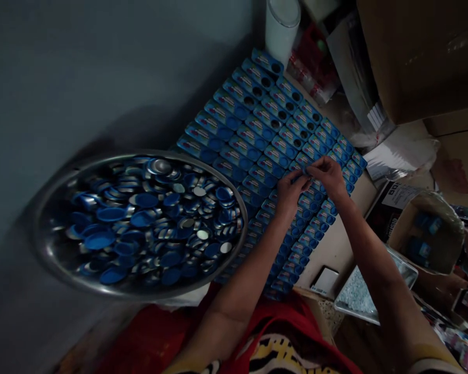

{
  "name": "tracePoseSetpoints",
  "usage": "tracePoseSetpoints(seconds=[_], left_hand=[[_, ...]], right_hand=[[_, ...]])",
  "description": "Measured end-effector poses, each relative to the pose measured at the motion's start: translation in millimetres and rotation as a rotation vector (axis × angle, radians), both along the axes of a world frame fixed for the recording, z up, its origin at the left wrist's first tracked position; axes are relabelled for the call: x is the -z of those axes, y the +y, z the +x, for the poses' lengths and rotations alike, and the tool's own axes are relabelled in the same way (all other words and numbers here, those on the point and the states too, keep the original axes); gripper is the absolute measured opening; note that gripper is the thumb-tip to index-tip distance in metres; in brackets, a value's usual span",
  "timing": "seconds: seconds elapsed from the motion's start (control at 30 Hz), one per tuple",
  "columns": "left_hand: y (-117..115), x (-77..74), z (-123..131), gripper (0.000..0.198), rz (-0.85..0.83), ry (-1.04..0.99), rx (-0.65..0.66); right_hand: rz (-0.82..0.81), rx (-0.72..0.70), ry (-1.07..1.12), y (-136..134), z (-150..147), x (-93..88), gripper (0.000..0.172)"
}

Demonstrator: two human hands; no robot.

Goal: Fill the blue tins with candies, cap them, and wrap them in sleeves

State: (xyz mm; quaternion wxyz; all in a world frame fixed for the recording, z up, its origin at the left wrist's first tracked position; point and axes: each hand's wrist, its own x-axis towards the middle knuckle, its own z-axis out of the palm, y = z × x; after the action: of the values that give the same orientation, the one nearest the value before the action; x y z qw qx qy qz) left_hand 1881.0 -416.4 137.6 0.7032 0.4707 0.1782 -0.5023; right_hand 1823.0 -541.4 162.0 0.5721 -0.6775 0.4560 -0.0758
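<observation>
Rows of small blue cases (253,136) lie packed side by side on a surface. Some at the far end show round holes. My left hand (291,192) and my right hand (327,174) meet over the middle of the rows, fingers pinched together on one small blue piece (301,179). A large round metal tray (54,249) to the left is heaped with loose blue caps (148,218) and silver discs.
A white cylinder (281,26) stands at the far end of the rows. Cardboard boxes (417,52) and plastic-wrapped items fill the right. A brown bowl (432,234) holds a few blue pieces. A metal tray of pale granules (359,296) sits near my right arm.
</observation>
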Motion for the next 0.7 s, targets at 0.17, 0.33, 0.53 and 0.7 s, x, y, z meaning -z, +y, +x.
tracePoseSetpoints(seconds=[0.17, 0.33, 0.53, 0.7], left_hand=[[-27, -0.5, 20, 0.014, -0.025, 0.005, -0.084], [-49, 3.5, 32, 0.012, 0.056, 0.027, -0.008], [-18, 3.7, 27, 0.021, -0.016, 0.121, -0.02], [-12, 3.4, 36, 0.026, -0.085, 0.171, -0.067]], right_hand=[[-0.029, 0.018, 0.065, -36, 42, 7.8, 0.03], [-0.375, -0.242, 0.212, -71, 73, 12.7, 0.009], [-0.715, -0.148, 0.315, -99, 86, 17.0, 0.022], [-0.755, -0.424, 0.283, -101, 105, 34.0, 0.032]])
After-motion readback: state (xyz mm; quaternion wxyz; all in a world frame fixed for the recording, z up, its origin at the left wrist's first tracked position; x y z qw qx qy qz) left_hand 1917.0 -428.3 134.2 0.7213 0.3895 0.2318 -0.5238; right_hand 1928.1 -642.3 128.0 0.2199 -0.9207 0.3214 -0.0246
